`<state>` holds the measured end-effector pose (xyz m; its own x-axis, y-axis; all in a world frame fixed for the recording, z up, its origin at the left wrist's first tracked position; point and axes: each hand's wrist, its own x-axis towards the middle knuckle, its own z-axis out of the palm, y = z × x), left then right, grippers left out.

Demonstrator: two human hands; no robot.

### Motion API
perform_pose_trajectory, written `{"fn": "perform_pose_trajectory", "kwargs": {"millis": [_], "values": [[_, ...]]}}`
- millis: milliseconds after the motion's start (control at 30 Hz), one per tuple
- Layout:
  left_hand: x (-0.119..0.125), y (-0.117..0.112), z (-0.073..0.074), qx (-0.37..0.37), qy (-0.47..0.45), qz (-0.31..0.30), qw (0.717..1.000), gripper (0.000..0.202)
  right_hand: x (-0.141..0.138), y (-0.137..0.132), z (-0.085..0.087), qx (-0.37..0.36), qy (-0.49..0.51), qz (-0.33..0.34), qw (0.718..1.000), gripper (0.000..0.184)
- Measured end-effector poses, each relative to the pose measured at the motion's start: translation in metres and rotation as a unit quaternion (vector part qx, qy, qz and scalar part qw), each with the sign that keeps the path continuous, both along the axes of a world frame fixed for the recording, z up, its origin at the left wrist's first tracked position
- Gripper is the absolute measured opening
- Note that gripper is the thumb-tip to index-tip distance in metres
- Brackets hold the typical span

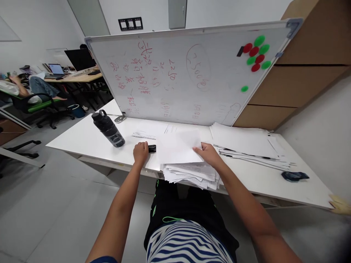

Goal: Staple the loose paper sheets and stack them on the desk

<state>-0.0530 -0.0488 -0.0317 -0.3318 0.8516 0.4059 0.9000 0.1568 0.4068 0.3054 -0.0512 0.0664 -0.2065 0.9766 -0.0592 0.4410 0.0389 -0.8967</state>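
My left hand (pixel 140 153) is closed over a black stapler (pixel 152 148) lying on the white table; its far end pokes out to the right, against the edge of some paper. Between thumb and fingers, my right hand (pixel 210 153) pinches the right edge of a white sheet of paper (pixel 179 146); whether it is one sheet or several I cannot tell. Under and in front of that paper lies a thick, uneven stack of papers (pixel 190 174) at the table's front edge. Another few printed sheets (pixel 144 135) lie behind the stapler.
A dark water bottle (pixel 108 129) stands left on the white table (pixel 79 140). Spread paper piles (pixel 244 142) and a dark object (pixel 294 176) lie right. Behind leans a whiteboard (pixel 175 80) with magnets, beside cardboard boxes (pixel 301 84). A seated person (pixel 41 87) is far left.
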Motion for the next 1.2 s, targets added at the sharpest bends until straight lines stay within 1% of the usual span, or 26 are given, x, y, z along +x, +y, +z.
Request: {"fn": "perform_pose_trajectory", "kwargs": {"millis": [67, 167, 267, 333, 367, 400, 433, 467, 533, 567, 633, 700, 733, 800, 867, 933, 1000, 1100, 1200], "values": [[0.0, 0.001, -0.001, -0.003, -0.006, -0.001, 1.0, 0.044, -0.001, -0.003, -0.005, 0.0, 0.007, -0.007, 1.0, 0.03], [-0.001, 0.001, -0.001, -0.006, -0.011, 0.0, 1.0, 0.044, 0.003, -0.006, -0.004, 0.004, 0.012, -0.028, 1.0, 0.034], [0.0, 0.0, -0.001, -0.009, -0.006, 0.004, 1.0, 0.044, 0.018, -0.006, -0.006, 0.013, 0.032, -0.062, 0.997, 0.036], [0.0, 0.0, 0.0, -0.014, 0.003, 0.007, 1.0, 0.044, 0.031, -0.006, -0.012, 0.002, 0.046, -0.07, 0.996, 0.034], [0.0, -0.001, 0.001, -0.017, 0.009, 0.009, 1.0, 0.044, 0.037, -0.006, -0.017, -0.007, 0.032, -0.068, 0.997, 0.035], [0.0, -0.001, 0.001, -0.02, 0.014, 0.011, 1.0, 0.044, 0.043, -0.005, -0.021, -0.014, -0.004, -0.066, 0.998, 0.037], [0.001, -0.001, 0.002, -0.024, 0.019, 0.014, 0.999, 0.043, 0.048, -0.005, -0.026, -0.018, -0.062, -0.066, 0.996, 0.039], [0.001, 0.0, 0.003, -0.029, 0.024, 0.018, 0.999, 0.043, 0.052, -0.004, -0.031, -0.016, -0.134, -0.074, 0.988, 0.043], [0.001, 0.0, 0.004, -0.036, 0.034, 0.025, 0.998, 0.043, 0.061, -0.002, -0.038, -0.009, -0.266, -0.107, 0.958, 0.056], [0.002, 0.0, 0.005, -0.037, 0.04, 0.027, 0.998, 0.044, 0.066, 0.0, -0.042, -0.009, -0.305, -0.126, 0.944, 0.062], [0.004, -0.001, 0.006, -0.04, 0.049, 0.028, 0.998, 0.044, 0.078, 0.005, -0.049, -0.013, -0.333, -0.163, 0.928, 0.068], [0.005, -0.002, 0.008, -0.05, 0.057, 0.03, 0.997, 0.045, 0.091, 0.01, -0.059, -0.011, -0.344, -0.185, 0.92, 0.063], [0.006, -0.002, 0.01, -0.057, 0.06, 0.029, 0.996, 0.046, 0.098, 0.011, -0.065, -0.006, -0.353, -0.183, 0.917, 0.059], [0.006, -0.002, 0.016, -0.069, 0.071, 0.024, 0.995, 0.045, 0.108, 0.013, -0.078, 0.02, -0.381, -0.158, 0.911, 0.047], [0.007, 0.001, 0.024, -0.066, 0.082, 0.022, 0.994, 0.039, 0.113, 0.013, -0.091, 0.063, -0.409, -0.132, 0.901, 0.037], [0.007, 0.009, 0.036, -0.058, 0.085, 0.015, 0.995, 0.035, 0.115, 0.013, -0.101, 0.101, -0.426, -0.128, 0.89, 0.032], [0.01, 0.023, 0.048, -0.075, 0.07, -0.012, 0.995, 0.035, 0.114, 0.014, -0.106, 0.116, -0.432, -0.132, 0.885, 0.03], [0.019, 0.052, 0.062, -0.152, 0.046, -0.07, 0.985, 0.04, 0.114, 0.016, -0.109, 0.122, -0.432, -0.139, 0.883, 0.03], [0.031, 0.084, 0.067, -0.224, 0.062, -0.104, 0.967, 0.05, 0.113, 0.016, -0.107, 0.116, -0.431, -0.15, 0.882, 0.029]]}}
